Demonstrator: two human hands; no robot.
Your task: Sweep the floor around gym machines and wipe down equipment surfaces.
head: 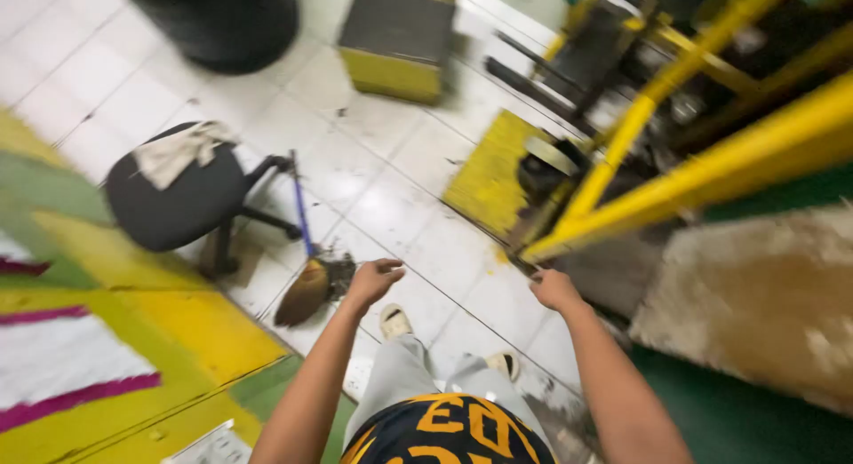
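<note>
White floor tiles point(382, 189) fill the middle of the view, and both bare arms reach forward and down over them. The left hand point(373, 280) is held out with its wrist bent and its fingers loosely curled, apart and holding nothing; it hangs just beside the head of a broom point(306, 291) whose blue handle leans up toward a black office chair point(182, 198). A pale cloth point(182, 151) lies draped over the chair's seat. The right hand point(554, 289) is stretched out near the lower end of a yellow metal frame point(675, 175), its fingers drawn in loosely and empty; whether it touches the frame is hard to tell through the motion blur. A yellow-sided box point(395, 42) with a dark top stands farther off on the floor; its contents cannot be seen. Below the arms, two pale shoes and grey trousers show, and the shirt is cut off by the lower edge.
</note>
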